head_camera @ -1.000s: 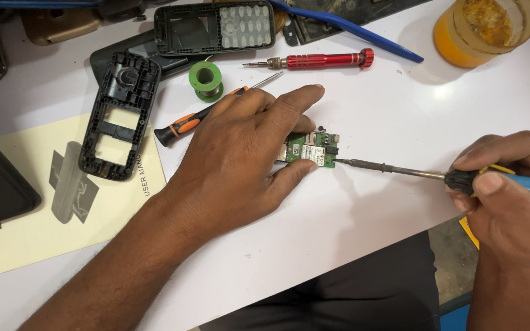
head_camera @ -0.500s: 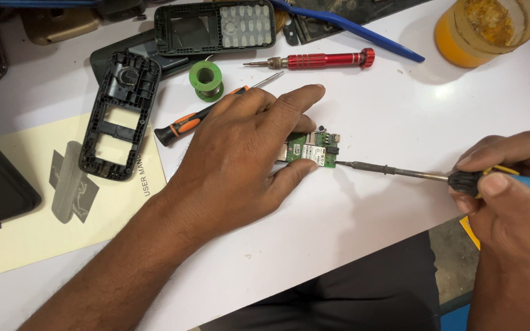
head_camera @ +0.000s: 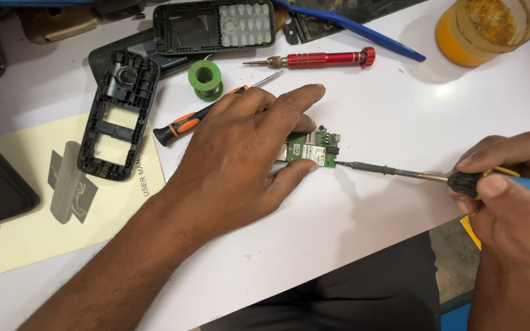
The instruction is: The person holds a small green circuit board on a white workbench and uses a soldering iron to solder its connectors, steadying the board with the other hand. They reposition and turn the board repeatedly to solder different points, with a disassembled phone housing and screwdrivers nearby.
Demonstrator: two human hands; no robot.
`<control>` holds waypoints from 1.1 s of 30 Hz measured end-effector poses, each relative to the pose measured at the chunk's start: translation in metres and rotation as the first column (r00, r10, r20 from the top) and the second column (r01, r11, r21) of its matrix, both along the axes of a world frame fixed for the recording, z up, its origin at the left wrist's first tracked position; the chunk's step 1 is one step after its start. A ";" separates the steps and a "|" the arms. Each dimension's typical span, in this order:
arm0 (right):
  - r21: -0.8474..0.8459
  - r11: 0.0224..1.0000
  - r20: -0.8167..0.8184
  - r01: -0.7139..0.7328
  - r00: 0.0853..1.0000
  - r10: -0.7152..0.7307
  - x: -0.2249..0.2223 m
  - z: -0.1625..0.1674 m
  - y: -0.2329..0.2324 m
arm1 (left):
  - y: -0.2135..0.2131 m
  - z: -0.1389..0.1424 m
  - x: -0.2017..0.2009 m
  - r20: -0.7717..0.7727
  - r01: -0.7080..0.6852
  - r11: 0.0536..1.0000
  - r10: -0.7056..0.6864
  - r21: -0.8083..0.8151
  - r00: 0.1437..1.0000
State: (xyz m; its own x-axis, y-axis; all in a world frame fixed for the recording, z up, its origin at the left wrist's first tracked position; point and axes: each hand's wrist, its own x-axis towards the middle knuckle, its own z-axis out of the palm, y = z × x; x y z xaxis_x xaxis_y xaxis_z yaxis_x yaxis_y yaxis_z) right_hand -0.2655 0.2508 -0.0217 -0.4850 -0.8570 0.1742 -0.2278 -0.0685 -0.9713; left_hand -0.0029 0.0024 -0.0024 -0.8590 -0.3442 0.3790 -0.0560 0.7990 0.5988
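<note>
Two hands on a white table (head_camera: 369, 245) (cluttered): left hand (head_camera: 246, 153) pins circuit board (head_camera: 313, 149), right hand (head_camera: 510, 196) grips soldering iron (head_camera: 400, 173).

Single head-worn view, looking steeply down and forward onto white table (head_camera: 369, 245) from close range. Near table edge and wearer's lap at bottom; both forearms enter from below. Far clutter cut off at top edge.
</note>
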 end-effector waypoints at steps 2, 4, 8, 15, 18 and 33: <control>0.009 1.000 -0.003 0.012 1.000 -0.012 0.000 0.000 0.001 | 0.000 0.000 0.000 0.005 0.000 1.000 0.000 0.007 1.000; 0.012 1.000 -0.002 0.015 1.000 -0.015 0.000 0.000 0.001 | 0.000 0.000 0.000 0.008 0.000 1.000 0.000 0.009 1.000; -0.009 1.000 0.015 -0.004 1.000 0.004 -0.001 -0.001 -0.001 | 0.000 0.000 0.000 0.006 -0.002 1.000 0.002 0.006 1.000; 0.017 1.000 -0.009 -0.007 1.000 0.007 -0.001 0.002 -0.001 | 0.000 0.000 0.000 0.010 -0.001 1.000 0.001 0.007 1.000; 0.008 1.000 -0.005 -0.010 1.000 0.010 -0.001 0.002 -0.002 | 0.000 0.000 0.000 0.005 0.001 1.000 -0.001 0.001 1.000; 0.023 1.000 -0.016 0.006 1.000 -0.006 0.002 0.005 -0.005 | -0.001 0.000 0.000 0.024 -0.005 1.000 0.004 0.017 1.000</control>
State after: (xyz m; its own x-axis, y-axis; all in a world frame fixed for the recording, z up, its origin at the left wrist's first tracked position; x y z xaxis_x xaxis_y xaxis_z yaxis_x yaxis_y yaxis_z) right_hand -0.2639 0.2456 -0.0166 -0.4873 -0.8581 0.1619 -0.2438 -0.0443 -0.9688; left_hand -0.0033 0.0017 -0.0022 -0.8662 -0.3543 0.3523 -0.0741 0.7883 0.6108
